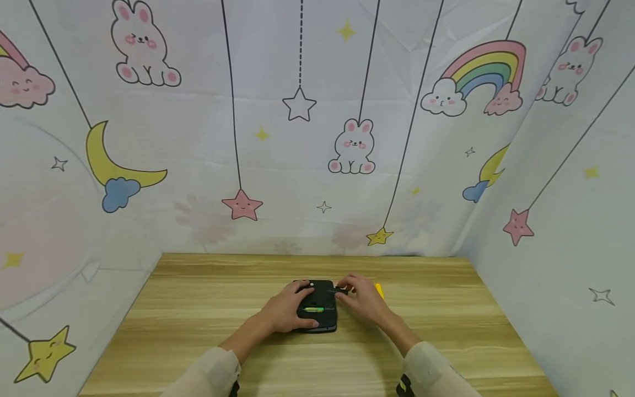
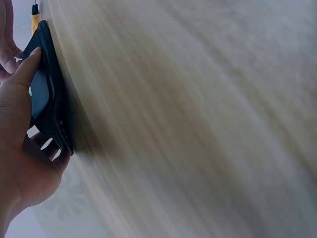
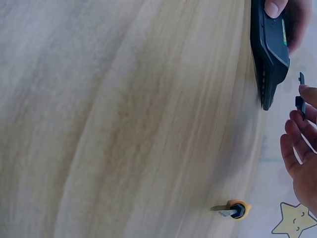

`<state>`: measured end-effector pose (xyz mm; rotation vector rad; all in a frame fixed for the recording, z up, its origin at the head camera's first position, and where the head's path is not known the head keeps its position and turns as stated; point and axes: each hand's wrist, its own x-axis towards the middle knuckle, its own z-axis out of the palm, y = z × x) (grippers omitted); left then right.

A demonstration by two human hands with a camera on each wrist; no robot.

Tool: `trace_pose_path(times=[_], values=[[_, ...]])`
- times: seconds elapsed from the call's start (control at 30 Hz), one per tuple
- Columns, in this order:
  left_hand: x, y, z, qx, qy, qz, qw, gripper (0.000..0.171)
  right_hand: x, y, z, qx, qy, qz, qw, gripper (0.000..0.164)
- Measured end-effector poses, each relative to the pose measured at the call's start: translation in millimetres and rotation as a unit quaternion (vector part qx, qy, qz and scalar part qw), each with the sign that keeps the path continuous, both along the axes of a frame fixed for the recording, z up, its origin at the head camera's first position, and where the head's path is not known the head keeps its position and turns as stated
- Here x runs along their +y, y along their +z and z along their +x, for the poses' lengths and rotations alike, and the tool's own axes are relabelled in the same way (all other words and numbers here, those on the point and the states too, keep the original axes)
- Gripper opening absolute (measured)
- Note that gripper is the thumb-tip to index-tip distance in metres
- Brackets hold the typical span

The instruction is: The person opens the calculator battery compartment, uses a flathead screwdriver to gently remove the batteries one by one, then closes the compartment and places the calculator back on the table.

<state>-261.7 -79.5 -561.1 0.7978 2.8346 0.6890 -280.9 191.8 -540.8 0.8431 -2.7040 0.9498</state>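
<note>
A black calculator (image 1: 324, 322) lies back side up on the table, with a green battery (image 1: 313, 310) showing in its uncovered battery slot. My left hand (image 1: 288, 309) grips it from the left, thumb on the near part and fingers across the far part. In the left wrist view, the thumb presses on the calculator (image 2: 55, 89) while other fingers wrap its edge. Just off its right side, my right hand (image 1: 364, 300) pinches a small black battery cover (image 1: 340, 290) between thumb and fingers. The right wrist view shows the cover (image 3: 300, 101) held apart from the calculator.
Beyond my right hand lies a yellow-handled screwdriver (image 1: 379, 290), partly hidden by that hand; its end (image 3: 238, 210) faces the right wrist camera. The wooden table (image 1: 208, 298) meets a printed curtain (image 1: 278, 165) at the back.
</note>
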Motion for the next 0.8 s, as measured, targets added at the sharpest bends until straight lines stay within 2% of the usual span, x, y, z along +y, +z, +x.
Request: trace_pose_path(times=[0.8], values=[[0.8,-0.6,-0.3,-0.002,0.004,-0.006,1.0,0.095,8.6,-9.7,-3.6,-0.016,-0.026,0.011,0.999,0.012]])
